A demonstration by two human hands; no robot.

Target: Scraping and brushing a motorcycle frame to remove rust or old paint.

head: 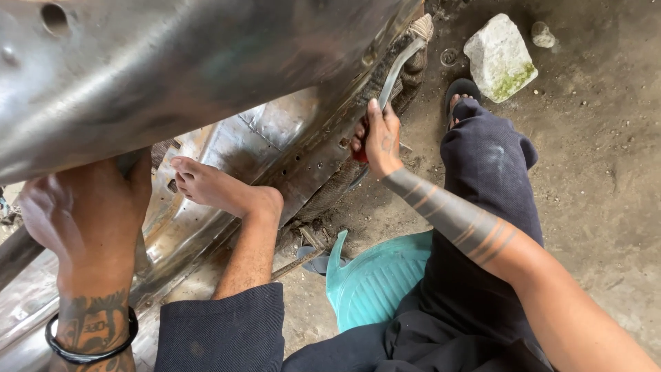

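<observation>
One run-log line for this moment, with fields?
left hand: grips metal panel | right hand: holds red-handled tool at panel edge | bare foot: on panel

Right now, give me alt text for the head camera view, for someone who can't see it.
A seated person's right hand presses a flat metal tool against the edge of a large bare sheet-metal panel, while the left hand grips the panel and a bare foot braces it. A white stone lies on the dirt floor.

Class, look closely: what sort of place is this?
Probably an informal metal repair workshop: a large bare sheet-metal panel, a dusty dirt floor with a pale stone block, and a curved metal tool.
</observation>
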